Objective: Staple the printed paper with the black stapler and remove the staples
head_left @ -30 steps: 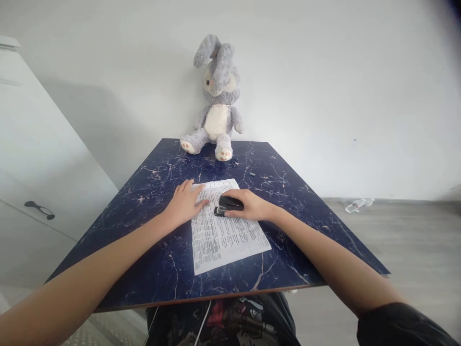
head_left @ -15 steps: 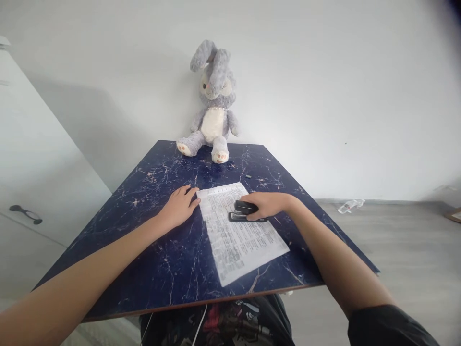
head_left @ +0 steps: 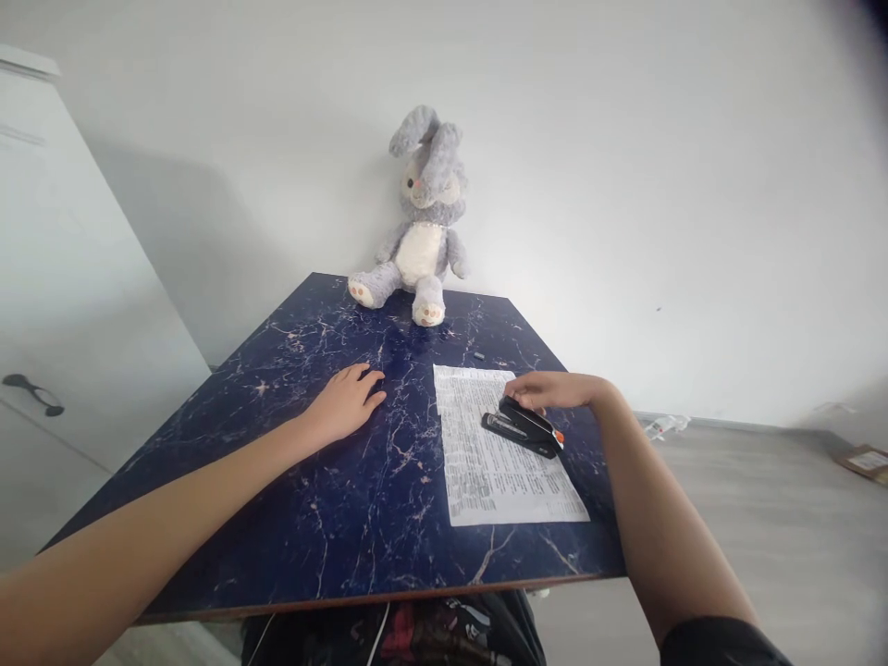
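Observation:
A black stapler (head_left: 522, 429) lies aslant on the printed sheets of paper (head_left: 478, 481), its orange-marked rear end toward the lower right. At its nose is my right hand (head_left: 551, 388), with bent fingers closed on the tip of the upper arm; the thumb is partly hidden. To the left, my left hand (head_left: 345, 402) rests flat on the blue marbled table (head_left: 277, 518). Its fingers are loosely apart and hold nothing, with a gap between them and the paper.
A grey plush rabbit (head_left: 425, 231) sits at the table's far edge against the wall. A small strip of staples or similar bit (head_left: 479, 356) lies beyond the paper. At the left stands a white cabinet (head_left: 76, 259); clear plastic (head_left: 667, 425) lies on the floor at right.
The paper and stapler have shifted right and turned, leaving my left hand apart from the paper. My right hand has moved from the stapler's body to its nose.

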Tool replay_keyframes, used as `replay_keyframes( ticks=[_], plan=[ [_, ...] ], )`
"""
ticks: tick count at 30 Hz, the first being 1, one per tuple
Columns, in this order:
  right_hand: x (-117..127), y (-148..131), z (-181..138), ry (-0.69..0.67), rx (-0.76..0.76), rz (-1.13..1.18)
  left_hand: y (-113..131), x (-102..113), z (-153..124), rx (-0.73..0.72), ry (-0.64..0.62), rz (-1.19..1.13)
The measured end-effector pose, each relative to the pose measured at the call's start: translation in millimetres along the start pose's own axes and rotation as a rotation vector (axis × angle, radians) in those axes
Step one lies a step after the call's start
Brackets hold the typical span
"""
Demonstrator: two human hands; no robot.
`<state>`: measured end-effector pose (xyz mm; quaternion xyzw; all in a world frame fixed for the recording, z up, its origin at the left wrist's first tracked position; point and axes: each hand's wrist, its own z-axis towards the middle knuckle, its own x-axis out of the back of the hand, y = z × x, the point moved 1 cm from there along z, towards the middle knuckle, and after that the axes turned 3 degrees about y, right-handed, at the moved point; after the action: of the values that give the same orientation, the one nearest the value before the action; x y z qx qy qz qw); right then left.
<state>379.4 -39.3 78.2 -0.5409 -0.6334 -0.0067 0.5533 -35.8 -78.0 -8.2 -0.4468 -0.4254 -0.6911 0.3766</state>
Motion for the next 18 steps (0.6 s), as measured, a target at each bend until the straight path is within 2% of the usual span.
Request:
replay_keyframes(
  ticks=[3, 4, 6, 8, 11, 14, 16, 18],
  plan=[
    [-3, 23, 21, 0.524, -0.022, -0.186, -1, -1, 0, -0.015, 0.008, 0.003],
    [-7, 31, 32, 0.658, -0.028, -0.279, -1, -1, 0, -0.02, 0.012, 0.01],
    [-19, 44, 58, 0.652, -0.024, -0.336, -1, -3, 0, -0.028, 0.023, 0.026],
    [-30, 52, 85, 0.593, -0.098, -0.384, 1, -4, 0, -0.035, 0.038, 0.027],
    [-40, 44, 119, 0.55, -0.194, -0.447, 5, -1, 0, 0.001, 0.144, -0.007],
    [-45, 15, 151, 0.544, -0.203, -0.468, 10, 11, 0, 0.039, 0.403, -0.077],
    [-51, -13, 174, 0.546, -0.161, -0.459, 12, 21, 0, 0.018, 0.566, -0.143],
    [-59, -45, 198, 0.545, -0.073, -0.441, 14, 30, -2, -0.005, 0.67, -0.202]
  ],
)
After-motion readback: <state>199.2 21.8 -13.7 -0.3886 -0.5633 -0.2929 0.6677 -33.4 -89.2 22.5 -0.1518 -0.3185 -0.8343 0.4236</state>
